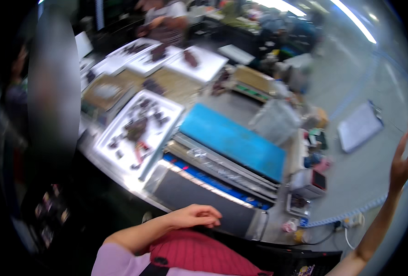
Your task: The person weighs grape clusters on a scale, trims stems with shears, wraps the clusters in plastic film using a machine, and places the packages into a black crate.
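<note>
Head view, blurred. Find left hand (195, 217) at lower centre, over the near edge of a dark panel (190, 195), with grip loosely curled and nothing visible in it; cannot tell beyond that. Find right hand (400, 168) raised at far right, with fingers stretched toward the dark rim; cannot tell about anything held there. Note clipboard (361, 126) up and left of it, apparently kept aside from the table (224, 103). Place machine (222, 168) at frame centre, with blue cover (234, 140) behind and panel toward the body, presumably for easy reach. See white tray (160, 99) at left, holding dark pieces (137, 129), scattered perhaps for telling apart. Spot more white trays (213, 60) at upper left, likely set back to free near space.
</note>
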